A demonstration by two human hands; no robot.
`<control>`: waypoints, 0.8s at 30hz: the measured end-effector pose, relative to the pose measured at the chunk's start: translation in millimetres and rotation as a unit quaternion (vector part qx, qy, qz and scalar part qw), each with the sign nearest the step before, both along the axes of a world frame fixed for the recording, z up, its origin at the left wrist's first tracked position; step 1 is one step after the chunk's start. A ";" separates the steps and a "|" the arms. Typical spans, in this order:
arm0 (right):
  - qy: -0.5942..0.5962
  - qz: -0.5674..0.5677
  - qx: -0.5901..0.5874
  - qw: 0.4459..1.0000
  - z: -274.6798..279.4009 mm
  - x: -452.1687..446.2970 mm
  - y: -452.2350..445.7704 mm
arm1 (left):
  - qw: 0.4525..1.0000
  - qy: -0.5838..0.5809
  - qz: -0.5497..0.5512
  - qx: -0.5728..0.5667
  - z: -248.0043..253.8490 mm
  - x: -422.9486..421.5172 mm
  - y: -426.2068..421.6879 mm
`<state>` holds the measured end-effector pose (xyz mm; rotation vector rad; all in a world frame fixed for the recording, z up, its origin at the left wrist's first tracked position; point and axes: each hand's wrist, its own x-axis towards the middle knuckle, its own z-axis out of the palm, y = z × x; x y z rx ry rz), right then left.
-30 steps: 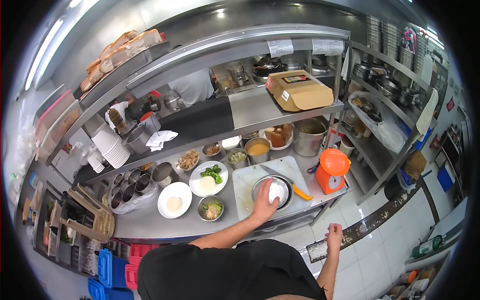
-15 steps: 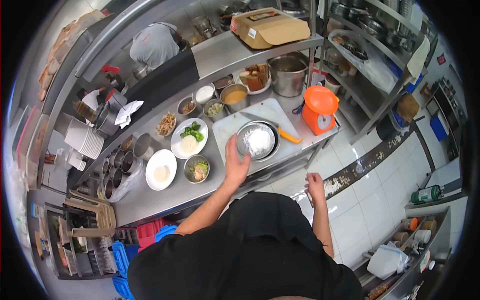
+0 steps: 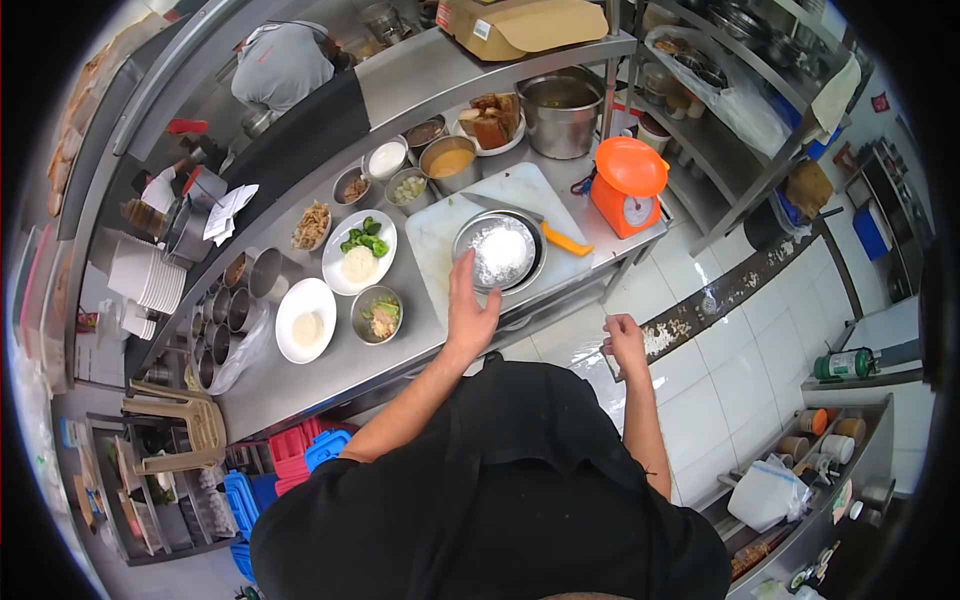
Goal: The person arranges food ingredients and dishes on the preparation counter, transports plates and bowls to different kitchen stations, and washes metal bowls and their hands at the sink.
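Steady bowl (image 3: 505, 250) at seven o'clock with left hand (image 3: 470, 312), thumb apart; avoid knife handle (image 3: 568, 240) at three; cannot tell right hand's (image 3: 626, 345) grip.

The powder (image 3: 502, 248) is white, its bowl (image 3: 464, 238) silvery, the kitchen scale (image 3: 612, 208) bright orange.

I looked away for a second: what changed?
The left hand drew back from over the powder to the near-left rim of the bowl; whether it touches is unclear. The right hand stays apart from it. The bowl, knife and scale stay put.
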<state>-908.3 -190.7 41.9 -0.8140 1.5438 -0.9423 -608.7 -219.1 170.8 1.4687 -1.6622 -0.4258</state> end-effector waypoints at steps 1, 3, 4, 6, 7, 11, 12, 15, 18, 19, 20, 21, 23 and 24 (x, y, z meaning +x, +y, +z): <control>-0.007 0.003 0.006 1.000 -3.6 -0.3 1.1 | 1.000 0.006 -0.004 0.006 0.6 -1.6 -0.4; -0.009 0.008 0.011 1.000 -5.6 -2.4 5.6 | 1.000 0.022 -0.003 0.016 -1.8 -4.5 -0.8; -0.005 0.011 0.010 1.000 -4.3 -1.8 6.4 | 0.999 0.030 -0.004 0.020 -3.3 -5.3 -1.1; 0.005 0.009 0.016 1.000 2.8 0.3 4.9 | 1.000 0.009 0.001 0.016 -8.2 -4.8 -1.6; 0.020 0.025 0.008 0.999 1.3 0.4 4.1 | 1.000 0.002 -0.008 0.013 -12.0 -6.3 -3.9; 0.093 0.035 -0.065 0.993 -51.7 -14.2 3.5 | 0.995 0.074 -0.065 0.015 -38.7 -4.3 -6.8; 0.120 0.043 -0.061 0.990 -42.9 -16.2 2.5 | 0.993 0.097 -0.066 0.023 -36.2 -7.3 -4.1; 0.125 0.026 -0.046 0.991 -9.6 -19.4 -3.9 | 0.993 0.087 -0.058 0.052 -24.9 -15.0 -11.5; 0.121 -0.003 -0.074 0.990 2.7 -30.2 -5.4 | 0.993 0.099 -0.061 0.019 -20.5 -31.3 -17.7; 0.095 -0.010 -0.067 0.993 4.9 -31.5 -6.1 | 0.993 0.097 -0.057 0.023 -16.7 -33.9 -15.9; 0.068 -0.017 -0.058 0.996 6.6 -31.5 -8.6 | 0.994 0.095 -0.053 0.027 -11.8 -36.2 -15.0; 0.042 -0.026 -0.051 0.997 10.0 -32.3 -12.1 | 0.994 0.093 -0.051 0.031 -4.3 -39.9 -14.5; 0.030 -0.021 -0.061 0.997 20.9 -31.8 -20.0 | 0.995 0.081 -0.030 0.049 10.2 -40.6 -10.7; 0.022 -0.015 -0.064 0.998 26.7 -29.5 -24.6 | 0.995 0.074 -0.017 0.059 13.2 -39.6 -9.0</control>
